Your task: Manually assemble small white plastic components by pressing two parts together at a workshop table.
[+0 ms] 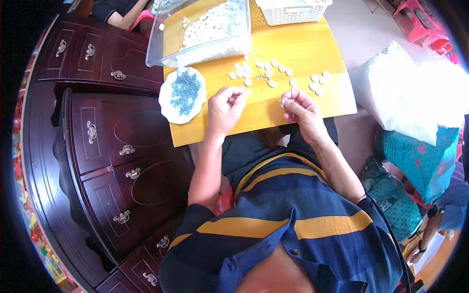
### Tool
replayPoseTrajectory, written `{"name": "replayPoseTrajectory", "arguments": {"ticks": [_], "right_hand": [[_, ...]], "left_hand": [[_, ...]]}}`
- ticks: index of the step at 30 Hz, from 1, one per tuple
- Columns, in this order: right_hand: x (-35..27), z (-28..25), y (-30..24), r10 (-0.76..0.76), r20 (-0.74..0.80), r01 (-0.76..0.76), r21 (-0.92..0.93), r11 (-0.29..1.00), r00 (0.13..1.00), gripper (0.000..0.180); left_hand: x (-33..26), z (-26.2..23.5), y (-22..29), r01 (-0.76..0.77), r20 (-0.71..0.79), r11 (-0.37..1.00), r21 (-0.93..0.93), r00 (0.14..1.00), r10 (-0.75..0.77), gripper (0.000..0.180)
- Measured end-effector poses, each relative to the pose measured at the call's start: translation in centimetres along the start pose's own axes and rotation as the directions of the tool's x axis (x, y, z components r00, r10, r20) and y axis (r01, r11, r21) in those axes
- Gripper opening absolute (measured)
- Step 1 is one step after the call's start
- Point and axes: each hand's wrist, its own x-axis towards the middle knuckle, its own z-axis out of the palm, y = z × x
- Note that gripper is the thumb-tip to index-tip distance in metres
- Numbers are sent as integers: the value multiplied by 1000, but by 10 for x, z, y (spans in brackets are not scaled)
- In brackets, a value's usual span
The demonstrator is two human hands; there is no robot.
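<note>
Striped in navy and mustard, a knit shirt (293, 229) fills the near view, both bare forearms reaching out from it to a smooth yellow tabletop (312, 49). Fingertips of the right hand (300, 108) are pressed together on a small white piece (284, 101); the left hand (224, 106) curls loosely, thumb meeting fingers, its contents hidden. Just beyond both grips lie scattered round white caps (273, 71). Left of the left hand sits a scalloped white plate (168, 110) of blue screws (185, 90), and beyond it a clear plastic tub (161, 44).

Both hands (225, 108) (299, 108) raised, fingers pinched
</note>
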Motion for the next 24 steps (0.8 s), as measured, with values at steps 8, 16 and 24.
{"name": "replayPoseTrajectory", "arguments": {"ticks": [8, 16, 24], "right_hand": [[2, 18, 11, -109, -25, 111, 85, 990, 994, 13], [1, 18, 19, -94, -31, 96, 88, 991, 995, 14], [-2, 21, 15, -19, -15, 22, 203, 979, 1000, 14]], "left_hand": [[-24, 17, 41, -179, 232, 980, 91, 961, 154, 5], [-27, 28, 36, -106, 165, 993, -60, 980, 115, 6], [-35, 34, 21, 137, 151, 900, -413, 985, -80, 12]]}}
